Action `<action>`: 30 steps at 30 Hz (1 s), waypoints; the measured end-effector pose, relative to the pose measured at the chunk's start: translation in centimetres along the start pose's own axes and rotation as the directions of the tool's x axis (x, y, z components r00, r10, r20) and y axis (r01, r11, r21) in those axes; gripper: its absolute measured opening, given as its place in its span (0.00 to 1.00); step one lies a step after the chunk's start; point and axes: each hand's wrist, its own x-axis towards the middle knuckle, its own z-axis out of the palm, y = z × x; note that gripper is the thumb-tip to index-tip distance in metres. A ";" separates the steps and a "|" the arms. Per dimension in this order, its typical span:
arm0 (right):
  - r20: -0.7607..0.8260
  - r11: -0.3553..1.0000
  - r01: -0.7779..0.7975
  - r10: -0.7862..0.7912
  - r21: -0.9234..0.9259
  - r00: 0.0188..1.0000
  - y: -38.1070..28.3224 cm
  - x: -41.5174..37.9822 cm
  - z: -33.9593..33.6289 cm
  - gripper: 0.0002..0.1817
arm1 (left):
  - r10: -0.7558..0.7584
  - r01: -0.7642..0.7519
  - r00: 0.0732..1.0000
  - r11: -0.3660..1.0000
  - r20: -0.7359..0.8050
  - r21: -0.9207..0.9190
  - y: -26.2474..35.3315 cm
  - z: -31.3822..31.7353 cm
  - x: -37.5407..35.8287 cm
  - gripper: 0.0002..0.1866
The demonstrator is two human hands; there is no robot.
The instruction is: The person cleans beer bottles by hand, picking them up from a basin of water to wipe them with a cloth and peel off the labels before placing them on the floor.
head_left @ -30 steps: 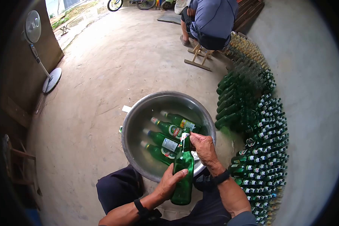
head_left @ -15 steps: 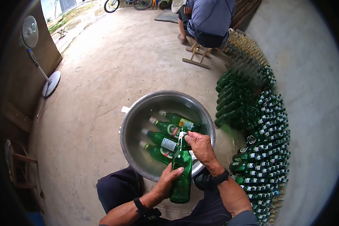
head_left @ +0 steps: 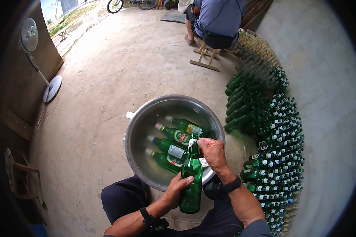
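Note:
My left hand (head_left: 175,191) is wrapped round the lower body of a green glass bottle (head_left: 191,193), which stands tilted over the near rim of a metal basin (head_left: 131,162). At the bottle's neck, the thumb and fingers of my right hand (head_left: 212,153) are pinched together at the edge of the white neck label (head_left: 192,143). My fingertips partly hide what they grip. Several green bottles lie side by side in the basin's cloudy water, among them one with a red and white label (head_left: 182,137) and one with a pale label (head_left: 175,151).
Rows of green bottles (head_left: 279,154) stand along the wall at right. Ahead, a person (head_left: 219,21) sits on a wooden stool (head_left: 205,61), back to me. A standing fan (head_left: 52,89) is at left, near a wooden chair (head_left: 25,167).
My right hand's fingertips have moved slightly right off the front of the neck label. The bottle is a little more upright, and my left hand keeps its hold.

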 end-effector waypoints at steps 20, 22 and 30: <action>-0.059 0.962 0.167 -0.183 -0.215 0.981 1.6 0.8 0.1 0.15 | 0.012 -0.009 0.998 0.998 -0.054 0.064 -0.2 0.4 -0.1 0.25; -0.063 0.960 0.170 -0.188 -0.221 0.980 1.2 0.9 0.2 0.15 | 0.005 -0.004 0.999 1.000 -0.049 0.022 -0.2 0.4 -0.1 0.26; -0.056 0.999 0.031 -0.032 -0.007 0.998 -1.3 0.5 -0.3 0.14 | 0.035 -0.036 0.999 0.998 -0.012 -0.058 0.1 0.0 0.1 0.28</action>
